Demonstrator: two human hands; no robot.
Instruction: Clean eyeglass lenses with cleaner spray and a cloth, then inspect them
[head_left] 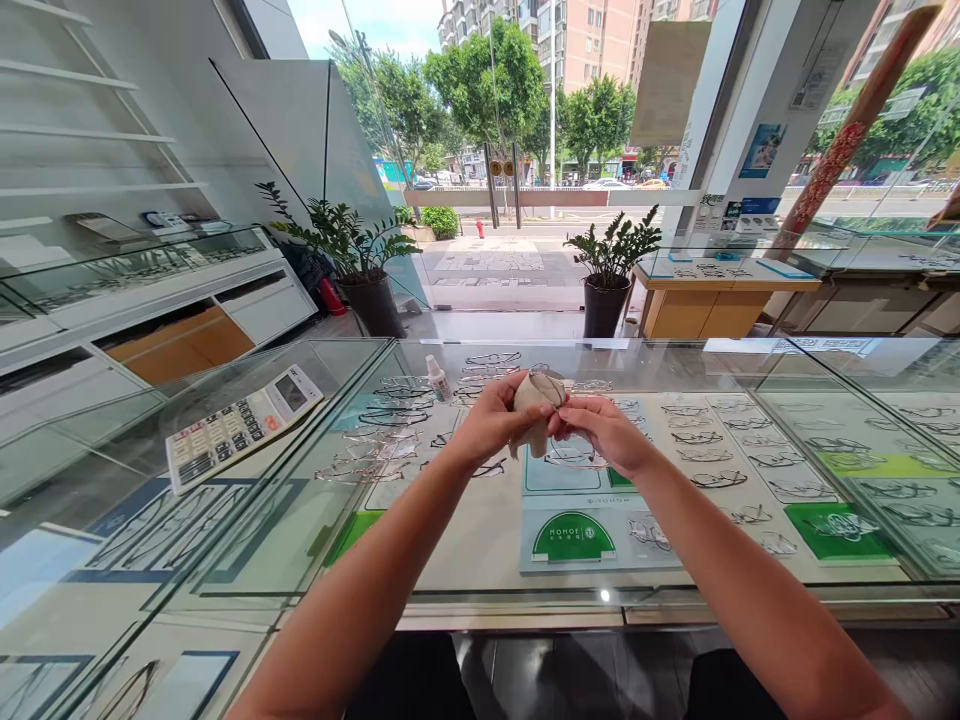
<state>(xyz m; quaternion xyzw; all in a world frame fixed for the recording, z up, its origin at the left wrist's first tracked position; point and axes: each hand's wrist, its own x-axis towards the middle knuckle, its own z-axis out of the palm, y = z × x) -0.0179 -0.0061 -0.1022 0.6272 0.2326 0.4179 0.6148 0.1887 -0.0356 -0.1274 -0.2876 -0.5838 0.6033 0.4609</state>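
Note:
Above the glass display counter, my left hand (pixel 491 425) is closed on a beige cloth (pixel 538 396), which bunches up and hangs below the fingers. A thin dark-rimmed pair of glasses shows partly at the cloth's top edge (pixel 551 375). My right hand (pixel 600 428) meets the cloth from the right, its thumb and fingers pinched at the edge of the glasses; the exact part held is too small to tell. Rows of glasses (pixel 394 415) lie to the left of the hands. A small white spray bottle (pixel 437 380) stands just beyond my left hand.
A large calculator (pixel 244 425) lies at the left on the glass. More glasses (pixel 718 480) are in the case at the right, near green cards (pixel 574 537). Two potted plants (pixel 606 285) stand beyond the counter by glass doors. The counter's front edge (pixel 525 612) runs close below my arms.

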